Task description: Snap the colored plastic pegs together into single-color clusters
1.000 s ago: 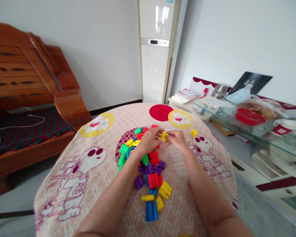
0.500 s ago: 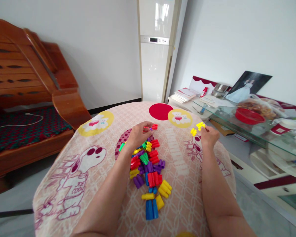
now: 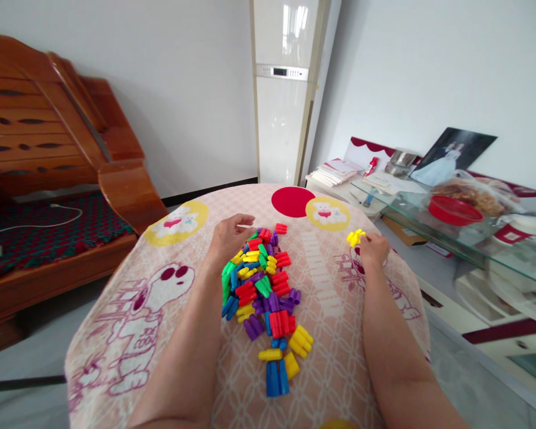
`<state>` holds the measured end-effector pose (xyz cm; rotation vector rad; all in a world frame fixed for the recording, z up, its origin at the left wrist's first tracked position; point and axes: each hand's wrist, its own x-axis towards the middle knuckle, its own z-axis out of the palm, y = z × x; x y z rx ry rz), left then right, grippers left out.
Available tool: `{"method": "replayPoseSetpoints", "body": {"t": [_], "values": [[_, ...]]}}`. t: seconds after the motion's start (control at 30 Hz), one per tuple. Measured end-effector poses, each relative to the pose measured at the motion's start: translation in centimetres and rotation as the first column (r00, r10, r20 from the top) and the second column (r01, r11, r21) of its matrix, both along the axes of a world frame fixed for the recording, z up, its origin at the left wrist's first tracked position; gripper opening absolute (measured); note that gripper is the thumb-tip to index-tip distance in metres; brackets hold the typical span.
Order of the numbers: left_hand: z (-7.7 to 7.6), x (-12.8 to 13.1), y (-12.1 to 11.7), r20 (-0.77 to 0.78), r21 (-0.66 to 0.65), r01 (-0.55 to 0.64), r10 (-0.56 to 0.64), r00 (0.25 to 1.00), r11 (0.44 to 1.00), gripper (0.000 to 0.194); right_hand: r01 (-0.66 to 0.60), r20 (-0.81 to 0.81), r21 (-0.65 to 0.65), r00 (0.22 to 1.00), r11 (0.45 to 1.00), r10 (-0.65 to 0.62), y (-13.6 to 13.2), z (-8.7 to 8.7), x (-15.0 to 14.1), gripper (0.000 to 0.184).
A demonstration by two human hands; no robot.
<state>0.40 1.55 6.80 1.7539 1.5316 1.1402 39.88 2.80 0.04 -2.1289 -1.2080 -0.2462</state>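
Observation:
A heap of small plastic building pieces (image 3: 263, 292) in red, yellow, green, blue and purple lies in the middle of the round table (image 3: 129, 333), which has a cartoon-print cloth. My left hand (image 3: 229, 233) hovers at the heap's far left edge with its fingers loosely curled and apart, holding nothing. My right hand (image 3: 374, 248) rests at the table's right side, its fingers pinched on a cluster of yellow pieces (image 3: 354, 237). A lone red piece (image 3: 281, 228) lies just beyond the heap.
A wooden bench (image 3: 49, 179) with a white cable stands at the left. A tall white air conditioner (image 3: 286, 89) stands behind the table. At the right, a glass-topped cabinet (image 3: 455, 232) carries a red bowl (image 3: 454, 210), papers and a framed photo.
My hands came apart from the middle. The right hand carried the joined yellow pieces to the right beside the other yellow ones. The left hand went back to the heap's far left edge.

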Motion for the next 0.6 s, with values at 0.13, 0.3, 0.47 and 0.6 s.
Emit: {"method": "replayPoseSetpoints", "body": {"t": [0.13,0.3,0.47,0.6], "values": [[-0.1,-1.2,0.0,0.006,0.009,-0.050,0.050,0.999,0.999,0.042,-0.016,0.068,-0.080,0.997,0.997,0.022,0.0,0.2,-0.2,0.035],[-0.5,-2.4,0.3,-0.061,0.029,-0.131,0.132,0.989,0.991,0.036,-0.003,0.101,-0.109,0.995,0.994,0.014,-0.6,0.9,-0.6,0.040],[-1.2,-2.4,0.7,-0.198,0.049,-0.139,0.146,0.969,0.989,0.025,-0.065,0.069,0.096,0.996,0.993,0.058,-1.0,2.4,-2.2,0.038],[-2.2,-1.5,1.1,-0.278,-0.005,-0.066,0.062,0.958,0.998,0.020,-0.289,0.002,0.170,0.956,0.942,0.293,-1.0,3.0,-5.2,0.036]]}}
